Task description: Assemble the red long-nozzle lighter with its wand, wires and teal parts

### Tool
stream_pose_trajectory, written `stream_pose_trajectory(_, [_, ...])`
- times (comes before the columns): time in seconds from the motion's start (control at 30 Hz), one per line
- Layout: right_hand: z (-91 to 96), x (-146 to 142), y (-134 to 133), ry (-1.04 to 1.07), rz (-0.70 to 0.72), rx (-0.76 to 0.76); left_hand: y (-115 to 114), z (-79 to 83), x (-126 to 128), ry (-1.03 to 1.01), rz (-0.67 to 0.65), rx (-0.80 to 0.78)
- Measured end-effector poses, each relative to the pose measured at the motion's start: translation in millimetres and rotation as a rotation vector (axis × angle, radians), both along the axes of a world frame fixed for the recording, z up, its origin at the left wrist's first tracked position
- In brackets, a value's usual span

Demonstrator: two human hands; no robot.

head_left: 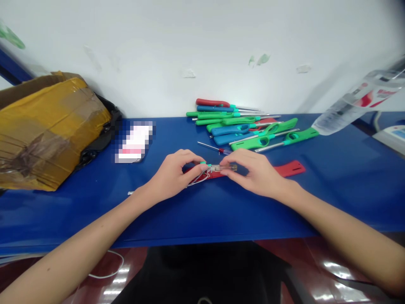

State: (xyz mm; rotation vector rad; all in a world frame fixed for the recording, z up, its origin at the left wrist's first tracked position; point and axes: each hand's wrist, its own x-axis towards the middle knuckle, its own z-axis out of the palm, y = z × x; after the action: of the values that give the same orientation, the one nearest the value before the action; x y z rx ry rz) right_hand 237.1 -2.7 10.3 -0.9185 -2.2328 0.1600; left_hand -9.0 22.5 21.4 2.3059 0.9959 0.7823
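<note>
Together, two hands (171,173) (257,171) hold what seems one clear cartridge (217,168).

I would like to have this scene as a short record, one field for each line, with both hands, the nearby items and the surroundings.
Left hand: left hand, fingertips pinching a small turquoise piece
Right hand: right hand, fingertips on a clear part
Loose strands: white wires near the left fingertips
Tool: screwdriver, lying beyond the hands
Group: long lighters, with red, blue and green handles, near the wall
Left side: taped box
Right side: clear bottle, labelled
Surface: blue table
</note>
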Motion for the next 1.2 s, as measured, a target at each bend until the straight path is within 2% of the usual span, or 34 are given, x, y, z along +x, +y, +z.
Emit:
stream_pose_trajectory(0.57, [-1.2,-1.0,0.8,-0.018,0.058,0.069,0.8,-7.6,1.2,0.010,-0.047,0.051])
stream_pose_trajectory(0.9, [0.7,-2.3,-1.2,0.000,0.025,0.099,-3.5,-7.5,2.6,-0.107,-0.051,0.078])
stream_pose_trajectory(1.03, [0.9,-2.2,-1.8,0.029,0.020,0.046,-1.4,-8.8,3.9,-0.100,-0.036,0.020])
stream_pose_trajectory(1.2, [4.7,-2.8,-2.4,0.093,0.009,-0.135,-1.0,-7.7,3.5,-0.094,-0.054,0.002])
